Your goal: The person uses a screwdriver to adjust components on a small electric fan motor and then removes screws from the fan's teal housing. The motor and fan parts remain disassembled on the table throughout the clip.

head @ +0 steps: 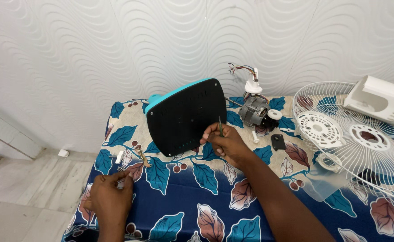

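A wavy white wall is backing the bench (197, 210), which is being covered by a leaf-print cloth. A thin screwdriver (220, 127) is being pinched in the right hand (227, 144) against the black base plate (185, 117). Small fasteners (121, 183) are being pinched in the left hand (111, 197). Beyond the right grip, the motor (254, 112) and fan guards (363, 139) are lying detached, so disassembly is judged well advanced.

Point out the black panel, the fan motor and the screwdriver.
black panel (185, 117): head view, middle of its flat black face.
fan motor (253, 111): head view, on its grey metal body.
screwdriver (220, 127): head view, on the thin shaft above the right hand's fingers.
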